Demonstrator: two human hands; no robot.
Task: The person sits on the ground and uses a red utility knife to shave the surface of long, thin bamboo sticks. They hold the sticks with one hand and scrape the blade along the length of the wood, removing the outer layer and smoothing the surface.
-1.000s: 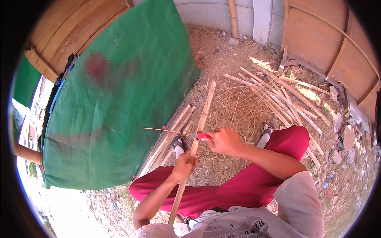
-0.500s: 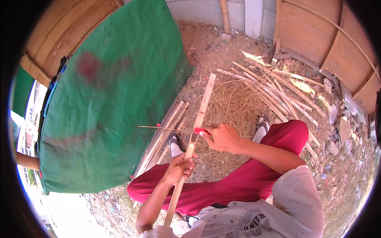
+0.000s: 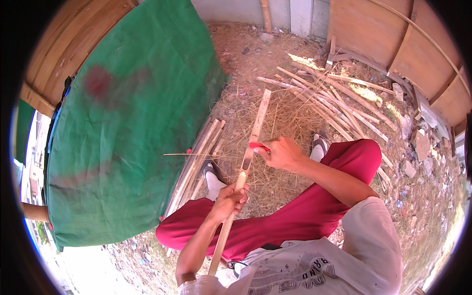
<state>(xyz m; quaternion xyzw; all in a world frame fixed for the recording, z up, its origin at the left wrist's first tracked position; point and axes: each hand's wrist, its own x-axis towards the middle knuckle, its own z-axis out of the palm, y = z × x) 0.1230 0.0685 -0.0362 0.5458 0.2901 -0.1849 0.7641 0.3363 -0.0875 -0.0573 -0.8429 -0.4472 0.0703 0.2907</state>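
My left hand [image 3: 229, 201] is wrapped round a long pale bamboo strip [image 3: 226, 232], which slants from my lap up and away over the ground. The strip has a dark patch above my left fingers. Farther up the strip, my right hand [image 3: 286, 155] is closed on a small red-handled tool [image 3: 257, 146] that lies across the wood. Its blade, if there is one, cannot be made out. A thin sliver [image 3: 183, 154] sticks out leftward from near the strip, over the green sheet's edge.
Thin shavings [image 3: 275, 123] litter the ground between my feet. Several long strips [image 3: 196, 158] lie beside the green sheet [image 3: 132, 132] on the left. A loose pile of poles [image 3: 339, 101] lies at the far right, near rubble [image 3: 422, 145] and a wooden panel [image 3: 366, 32].
My right hand and the red-handled tool have moved slightly up the strip, away from my left hand. My left hand still grips it. The whole view has shifted a little.
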